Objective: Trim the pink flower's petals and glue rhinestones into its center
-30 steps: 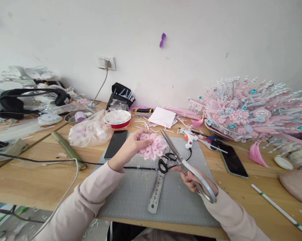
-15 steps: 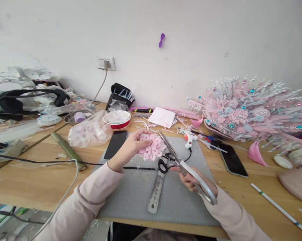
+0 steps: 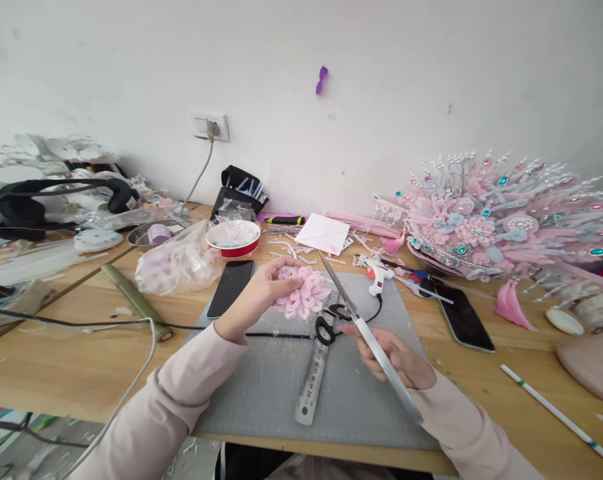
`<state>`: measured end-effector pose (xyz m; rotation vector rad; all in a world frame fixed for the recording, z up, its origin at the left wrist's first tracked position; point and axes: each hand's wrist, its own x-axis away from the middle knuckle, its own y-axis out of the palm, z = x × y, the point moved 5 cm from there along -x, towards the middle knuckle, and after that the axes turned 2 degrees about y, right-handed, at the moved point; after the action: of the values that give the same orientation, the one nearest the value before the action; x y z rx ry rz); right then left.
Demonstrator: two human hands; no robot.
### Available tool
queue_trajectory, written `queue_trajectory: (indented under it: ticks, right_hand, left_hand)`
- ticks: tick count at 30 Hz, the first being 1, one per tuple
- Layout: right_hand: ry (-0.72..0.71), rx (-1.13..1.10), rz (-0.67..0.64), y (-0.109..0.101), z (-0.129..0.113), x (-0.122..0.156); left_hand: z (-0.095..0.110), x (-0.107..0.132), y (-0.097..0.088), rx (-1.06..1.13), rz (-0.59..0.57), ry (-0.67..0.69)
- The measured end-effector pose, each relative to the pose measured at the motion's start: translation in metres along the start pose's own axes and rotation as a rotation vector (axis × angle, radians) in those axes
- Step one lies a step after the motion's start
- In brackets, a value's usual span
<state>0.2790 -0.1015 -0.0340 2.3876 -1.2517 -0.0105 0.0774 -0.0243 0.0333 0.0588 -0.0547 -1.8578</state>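
Pinched in my left hand is a pink fluffy flower with many looped petals, held above the cutting mat. My right hand grips a large pair of metal scissors, turned nearly edge-on with the blades pointing up and away, just right of the flower and apart from it. Under them a steel ruler lies on the grey cutting mat. A smaller pair of black-handled scissors rests across the ruler's upper part.
A white glue gun lies on the mat's far right. Phones lie on both sides. A red-and-white bowl and plastic bag stand left. A jewelled pink headdress fills the right. Black cable crosses the mat.
The large scissors have rolled in my right hand, so their handles now look edge-on; their blades have shifted slightly right, away from the flower. My left hand and the flower have barely moved.
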Motion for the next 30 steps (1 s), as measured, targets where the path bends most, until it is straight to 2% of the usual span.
queue_trajectory:
  ticks: [4,9,15,20,23,30]
  right_hand:
    - [0.012,-0.041,-0.047,0.002,0.004,-0.002]
    - [0.052,-0.081,0.017,-0.003,0.014,-0.007]
    - [0.218,-0.106,-0.060,-0.019,0.028,-0.015]
    - [0.114,-0.145,-0.096,-0.012,0.017,-0.010]
    - [0.108,-0.150,-0.104,-0.005,0.011,-0.007]
    - [0.059,-0.013,0.046,-0.004,0.010,-0.005]
  left_hand:
    - [-0.003,-0.001,-0.002,-0.030,-0.014,0.004]
    - [-0.004,-0.002,-0.002,-0.034,-0.025,-0.001]
    - [-0.002,-0.002,-0.001,-0.009,-0.005,-0.001]
    - [-0.001,0.000,0.001,0.004,-0.004,-0.009]
    - [-0.001,0.000,0.001,-0.002,0.001,-0.013]
    - [0.001,0.000,0.001,-0.018,0.014,-0.012]
